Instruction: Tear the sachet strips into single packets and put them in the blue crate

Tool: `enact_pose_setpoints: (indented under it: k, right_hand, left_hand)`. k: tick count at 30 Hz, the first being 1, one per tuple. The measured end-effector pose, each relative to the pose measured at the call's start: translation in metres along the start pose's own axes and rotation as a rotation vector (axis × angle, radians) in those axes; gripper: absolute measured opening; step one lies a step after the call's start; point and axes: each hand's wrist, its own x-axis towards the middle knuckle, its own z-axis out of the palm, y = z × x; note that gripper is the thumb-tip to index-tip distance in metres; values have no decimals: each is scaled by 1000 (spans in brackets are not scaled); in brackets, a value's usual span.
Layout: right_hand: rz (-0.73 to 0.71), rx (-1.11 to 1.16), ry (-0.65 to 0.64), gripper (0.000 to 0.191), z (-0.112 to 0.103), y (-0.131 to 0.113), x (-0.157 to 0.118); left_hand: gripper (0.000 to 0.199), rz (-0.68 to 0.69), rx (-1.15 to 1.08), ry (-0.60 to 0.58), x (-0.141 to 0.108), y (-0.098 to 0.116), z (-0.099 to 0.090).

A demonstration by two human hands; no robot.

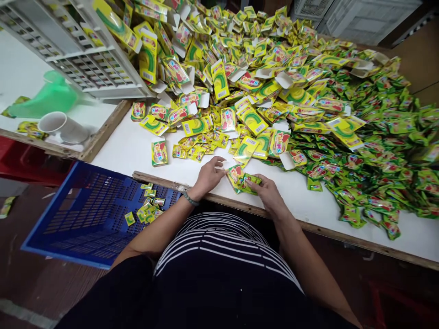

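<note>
At the table's front edge, my right hand [272, 196] pinches small green sachets [251, 184] between thumb and fingers. They lie against a small yellow-green carton [235, 176] with a red fruit picture. My left hand [210, 177] is just left of that carton, its fingers apart and curved; whether a fingertip touches it I cannot tell. Small yellow sachets [197, 153] lie beyond my left hand, and a closed carton [159, 152] lies to its left. Flat and open-flapped yellow cartons [252, 116] are heaped behind.
Green sachets [370, 169] spread in a large pile at the right. A blue crate [75, 219] below the table's left edge holds several small cartons. A white plastic crate [103, 68], a white cup [63, 127] and a green translucent item [51, 98] are at the left.
</note>
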Motion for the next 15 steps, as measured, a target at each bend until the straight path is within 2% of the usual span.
enact_pose_setpoints:
  k: [3, 5, 7, 9, 12, 15]
  right_hand:
    - [37, 32, -4, 49, 9, 3, -3]
    - [67, 57, -45, 47, 18, -1, -5]
    - [94, 146, -64, 46, 28, -7, -8]
    - [110, 280, -61, 46, 39, -14, -10]
    - [115, 404, -109, 44, 47, -18, -13]
    - [77, 358, -166, 41, 39, -20, -12]
  left_hand:
    - [31, -35, 29, 79, 0, -7, 0]
    - [35, -91, 61, 85, 0, -11, 1]
    - [45, -159, -55, 72, 3, -13, 2]
    - [54, -211, -268, 68, 8, -12, 3]
    - [53, -223, -464, -24, 11, -9, 3]
    - [46, -171, -470, -115, 7, -6, 1]
